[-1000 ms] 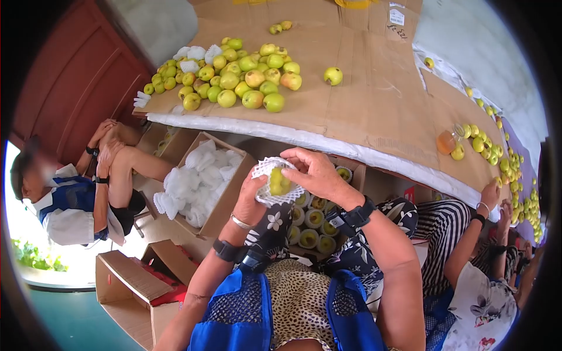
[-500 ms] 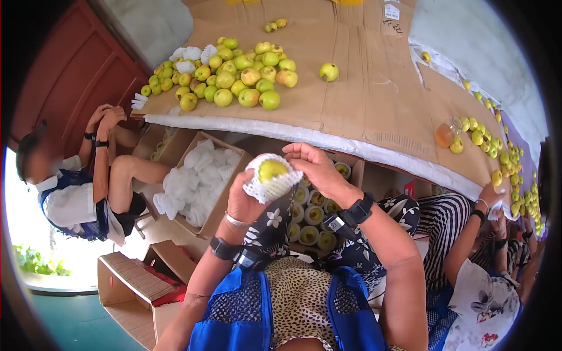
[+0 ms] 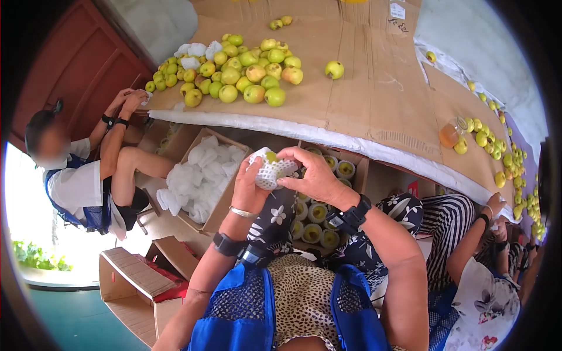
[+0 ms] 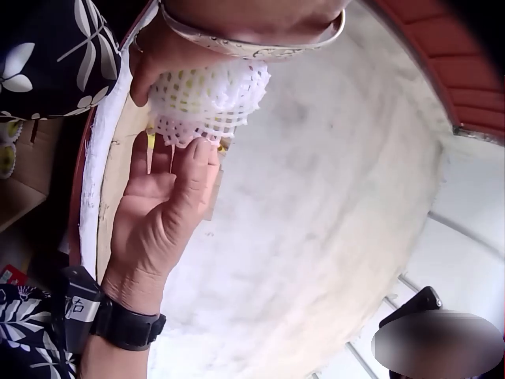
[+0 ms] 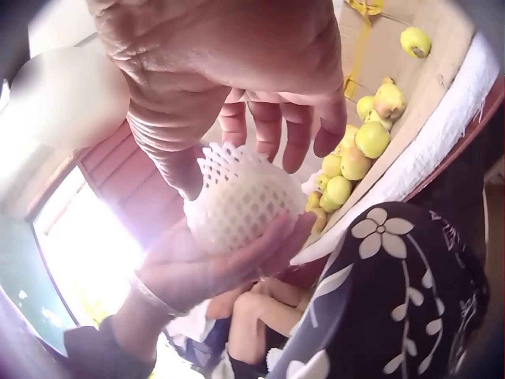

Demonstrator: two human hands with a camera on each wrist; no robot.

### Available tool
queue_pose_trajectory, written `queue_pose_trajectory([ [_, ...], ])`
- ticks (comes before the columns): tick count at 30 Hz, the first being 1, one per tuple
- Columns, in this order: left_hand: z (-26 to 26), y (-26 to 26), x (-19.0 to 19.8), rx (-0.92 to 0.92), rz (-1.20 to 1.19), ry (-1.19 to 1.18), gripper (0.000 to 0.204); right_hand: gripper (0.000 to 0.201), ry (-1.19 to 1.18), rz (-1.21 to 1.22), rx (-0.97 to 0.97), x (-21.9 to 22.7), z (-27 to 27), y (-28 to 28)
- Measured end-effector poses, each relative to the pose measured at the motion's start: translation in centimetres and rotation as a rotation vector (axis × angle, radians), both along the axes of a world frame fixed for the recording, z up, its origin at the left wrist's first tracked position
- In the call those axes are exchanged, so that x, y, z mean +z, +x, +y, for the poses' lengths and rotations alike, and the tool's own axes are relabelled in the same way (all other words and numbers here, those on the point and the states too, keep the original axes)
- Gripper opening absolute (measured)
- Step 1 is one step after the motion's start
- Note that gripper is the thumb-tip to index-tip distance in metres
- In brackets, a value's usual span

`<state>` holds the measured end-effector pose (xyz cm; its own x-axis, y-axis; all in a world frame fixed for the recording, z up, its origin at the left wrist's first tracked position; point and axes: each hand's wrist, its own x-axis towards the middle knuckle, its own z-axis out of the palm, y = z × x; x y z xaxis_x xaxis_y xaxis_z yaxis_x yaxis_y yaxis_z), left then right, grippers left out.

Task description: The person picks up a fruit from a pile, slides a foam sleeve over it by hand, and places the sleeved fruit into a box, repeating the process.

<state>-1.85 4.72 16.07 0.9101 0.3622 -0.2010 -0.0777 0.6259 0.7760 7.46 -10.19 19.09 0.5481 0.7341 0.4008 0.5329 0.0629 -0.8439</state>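
A yellow-green apple sits inside a white foam net in front of my lap. My left hand grips the netted apple from the side and below, its palm under the net in the right wrist view. My right hand pinches the net's open rim, with the thumb on the near side and the other fingers across from it. Seen in the left wrist view, the right fingertips are at the net's toothed edge.
Cardboard covers the table, bearing a heap of apples. Below its edge stand a box of foam nets and a box of netted apples. A person sits at left, another at right. An opened carton lies lower left.
The net has come up around the apple, which showed widely before and is now mostly covered. The seated person at left has reached up to the table's edge.
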Motion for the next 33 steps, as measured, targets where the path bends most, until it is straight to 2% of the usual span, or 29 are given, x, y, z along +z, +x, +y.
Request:
queue_pose_trajectory([
  [5, -1.2, 0.1, -0.6, 0.120, 0.010, 0.035, 0.033, 0.022, -0.082, -0.118, -0.007, -0.9, 0.3, -0.4],
  [6, -1.2, 0.2, -0.9, 0.137, 0.005, 0.038, 0.034, 0.022, -0.063, -0.197, -0.037, -0.9, 0.3, -0.5],
  [11, -1.2, 0.1, -0.9, 0.029, -0.111, -0.239, 0.041, 0.022, 0.037, -0.675, -0.160, -0.6, 0.3, -0.2],
  [15, 0.2, 0.5, 0.6, 0.061, -0.160, -0.406, 0.045, 0.024, 0.090, -0.578, 0.022, -0.4, 0.5, -1.8],
  [18, 0.6, -0.1, 2.0, 0.050, -0.266, -0.474, 0.047, 0.026, -0.172, -0.366, 0.051, -0.9, -0.4, -1.5],
  [19, 0.8, -0.1, 2.1, 0.034, -0.260, -0.467, 0.047, 0.032, -0.262, -0.251, 0.044, -0.9, -0.7, -1.0],
  [22, 0.9, -0.2, 2.1, -0.007, -0.242, -0.445, 0.046, 0.046, 0.039, -0.016, -0.128, 0.2, -0.8, 0.0],
  [23, 0.8, -0.3, 2.1, -0.013, -0.235, -0.427, 0.046, 0.071, 0.059, 0.024, -0.121, 0.1, -0.9, 0.1],
  [26, -0.7, -0.3, 1.6, -0.041, -0.222, -0.383, 0.045, 0.093, 0.060, -0.056, -0.095, -0.1, -0.7, -1.4],
  [27, -1.1, -0.3, 1.4, -0.049, -0.225, -0.364, 0.045, 0.111, 0.022, 0.053, -0.041, -0.7, -0.4, -1.7],
  [30, -2.3, 0.1, 1.6, -0.075, -0.230, -0.398, 0.046, 0.115, 0.053, 0.142, -0.110, -2.8, 0.5, -2.6],
  [33, -3.5, 0.2, 1.3, -0.081, -0.278, -0.468, 0.047, 0.117, 0.125, 0.083, -0.179, -2.5, 0.4, -2.3],
])
